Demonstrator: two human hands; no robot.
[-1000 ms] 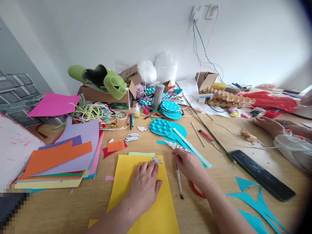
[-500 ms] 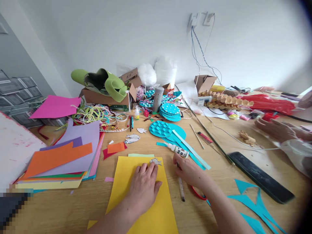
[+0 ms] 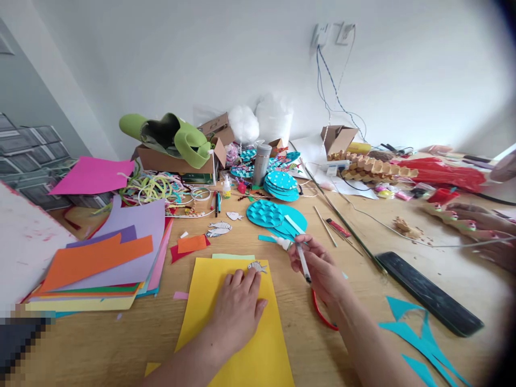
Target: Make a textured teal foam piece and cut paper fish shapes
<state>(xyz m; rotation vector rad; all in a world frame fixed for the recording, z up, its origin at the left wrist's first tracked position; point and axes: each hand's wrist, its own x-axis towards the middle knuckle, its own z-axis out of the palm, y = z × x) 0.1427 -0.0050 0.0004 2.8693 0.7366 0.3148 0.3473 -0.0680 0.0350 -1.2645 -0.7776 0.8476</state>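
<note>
My left hand [image 3: 237, 309] lies flat on a sheet of yellow paper [image 3: 201, 282]. Its fingertips touch a small cut-out paper fish [image 3: 258, 265] near the sheet's top edge. Above the table, to the right of the sheet, my right hand [image 3: 324, 271] holds a pen [image 3: 302, 260] between thumb and fingers, dark end pointing down toward me. Behind that hand a white glue bottle [image 3: 282, 243] is partly hidden. A red loop handle [image 3: 316, 312] shows below the right wrist. More paper fish [image 3: 219, 229] lie beyond the yellow sheet.
Stacked coloured paper [image 3: 92, 263] is on the left. Blue discs [image 3: 266, 214] and a grey bottle [image 3: 262, 164] stand farther back. At right are a black case [image 3: 429, 293], blue scraps [image 3: 423, 338], a long stick [image 3: 342, 215] and another person's hand [image 3: 494, 250] with an egg-carton strip.
My right hand has picked up the pen from the table and raised it. My left hand has stayed put. At far right, the other person's hands now hold an egg-carton strip.
</note>
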